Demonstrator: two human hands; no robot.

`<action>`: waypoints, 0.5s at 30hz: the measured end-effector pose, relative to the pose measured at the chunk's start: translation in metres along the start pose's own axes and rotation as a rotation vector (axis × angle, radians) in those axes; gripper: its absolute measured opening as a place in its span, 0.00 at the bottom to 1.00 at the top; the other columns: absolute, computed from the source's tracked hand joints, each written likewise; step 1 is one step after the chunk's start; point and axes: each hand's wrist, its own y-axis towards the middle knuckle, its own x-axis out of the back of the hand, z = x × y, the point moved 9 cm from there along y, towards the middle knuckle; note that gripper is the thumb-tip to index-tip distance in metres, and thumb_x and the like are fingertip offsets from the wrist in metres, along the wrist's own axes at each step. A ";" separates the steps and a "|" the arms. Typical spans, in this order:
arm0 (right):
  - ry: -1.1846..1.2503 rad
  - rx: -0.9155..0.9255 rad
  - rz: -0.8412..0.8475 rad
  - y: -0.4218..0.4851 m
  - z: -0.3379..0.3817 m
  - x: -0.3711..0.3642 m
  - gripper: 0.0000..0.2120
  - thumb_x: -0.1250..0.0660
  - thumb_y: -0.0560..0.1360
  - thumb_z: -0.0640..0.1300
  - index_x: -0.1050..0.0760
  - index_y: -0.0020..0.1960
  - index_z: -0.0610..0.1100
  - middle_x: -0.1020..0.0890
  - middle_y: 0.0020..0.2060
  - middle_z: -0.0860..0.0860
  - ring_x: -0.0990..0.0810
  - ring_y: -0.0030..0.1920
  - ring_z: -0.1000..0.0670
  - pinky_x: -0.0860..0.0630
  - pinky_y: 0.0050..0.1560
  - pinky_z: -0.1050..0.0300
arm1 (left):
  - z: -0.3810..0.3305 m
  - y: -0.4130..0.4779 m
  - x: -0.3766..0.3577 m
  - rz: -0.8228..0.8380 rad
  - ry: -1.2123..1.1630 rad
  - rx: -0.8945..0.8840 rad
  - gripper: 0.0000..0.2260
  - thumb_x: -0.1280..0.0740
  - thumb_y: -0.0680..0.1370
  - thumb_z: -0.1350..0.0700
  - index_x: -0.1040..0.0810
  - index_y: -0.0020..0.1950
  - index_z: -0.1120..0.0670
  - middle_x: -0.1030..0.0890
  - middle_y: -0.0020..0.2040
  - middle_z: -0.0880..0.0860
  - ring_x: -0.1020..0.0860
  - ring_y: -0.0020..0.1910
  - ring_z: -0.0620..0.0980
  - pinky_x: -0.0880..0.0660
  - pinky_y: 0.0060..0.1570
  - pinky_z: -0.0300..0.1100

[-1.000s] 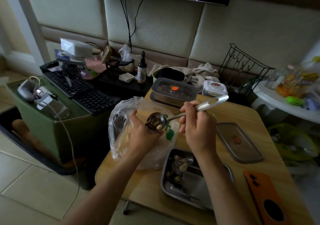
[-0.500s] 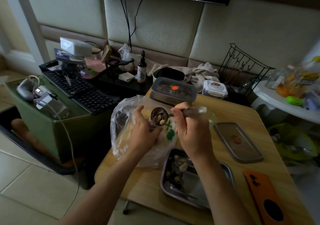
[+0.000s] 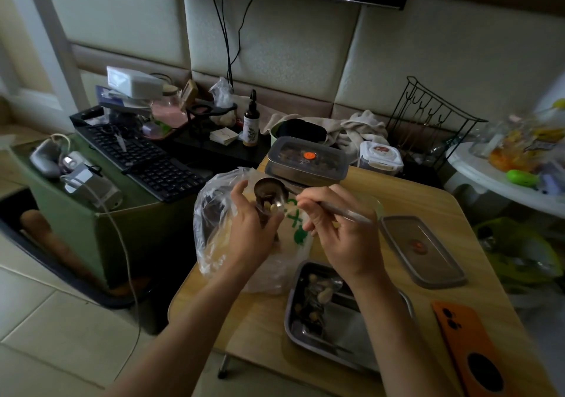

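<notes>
Behind the open rectangular steel tray (image 3: 288, 320) on the wooden worktop (image 3: 260, 320), the right hand (image 3: 342, 237) pinches a metal spoon (image 3: 270, 196) carrying pale morsels. Behind-left of that tray, the left hand (image 3: 253, 231) holds a clear plastic bag (image 3: 214, 213) against the spoon's bowl.

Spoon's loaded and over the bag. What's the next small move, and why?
Probably tip the spoon further so it empties: bits sit in its tilted bowl, above the plastic bag that the left hand holds open, while the right hand pinches the handle.

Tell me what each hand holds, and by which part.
The right hand pinches the spoon by its handle; the left hand grips the plastic bag at its open top.
</notes>
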 end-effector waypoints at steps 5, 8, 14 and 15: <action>0.031 -0.008 0.018 0.000 -0.001 -0.001 0.11 0.34 0.83 0.44 0.16 0.52 0.38 0.19 0.44 0.50 0.18 0.37 0.54 0.20 0.37 0.57 | 0.000 0.001 0.000 -0.008 0.004 -0.023 0.36 0.28 0.79 0.54 0.49 0.78 0.53 0.18 0.53 0.46 0.24 0.43 0.33 0.32 0.43 0.20; 0.010 -0.011 0.036 -0.002 -0.002 -0.003 0.09 0.33 0.83 0.42 0.16 0.52 0.40 0.19 0.44 0.51 0.18 0.37 0.55 0.21 0.37 0.57 | 0.002 0.001 0.000 0.007 0.015 -0.017 0.37 0.28 0.79 0.54 0.50 0.78 0.53 0.18 0.54 0.45 0.24 0.45 0.36 0.32 0.44 0.21; -0.056 -0.015 0.005 -0.002 -0.004 0.000 0.10 0.35 0.83 0.44 0.16 0.51 0.40 0.21 0.41 0.57 0.20 0.34 0.57 0.24 0.35 0.65 | 0.007 -0.003 -0.002 0.040 0.036 0.084 0.38 0.27 0.78 0.50 0.48 0.78 0.56 0.19 0.46 0.45 0.25 0.41 0.33 0.30 0.38 0.25; -0.067 -0.031 -0.001 -0.003 -0.006 0.000 0.10 0.34 0.83 0.44 0.16 0.51 0.40 0.22 0.39 0.58 0.20 0.33 0.58 0.24 0.35 0.67 | 0.008 -0.005 -0.003 0.066 0.045 0.113 0.35 0.27 0.78 0.48 0.43 0.76 0.56 0.20 0.44 0.44 0.24 0.41 0.35 0.30 0.37 0.24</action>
